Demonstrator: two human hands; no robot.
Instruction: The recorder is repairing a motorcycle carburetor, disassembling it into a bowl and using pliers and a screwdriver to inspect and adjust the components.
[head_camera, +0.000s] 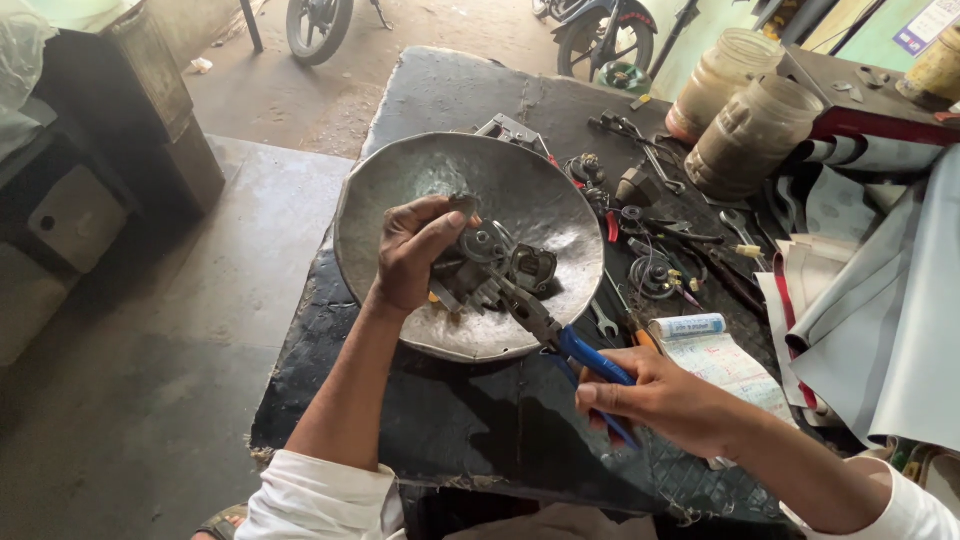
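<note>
Head view: we see left hand clamped on a small metal part over the metal bowl; right hand closed on blue-handled pliers biting it. Part looks rigid, heavy, greasy; body offers best hold.

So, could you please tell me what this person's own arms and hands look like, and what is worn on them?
Both forearms are bare, with white sleeves pushed up towards the elbows. The left hand and right hand are bare too: no gloves, and no watch, rings or bracelets that I can see.
</note>
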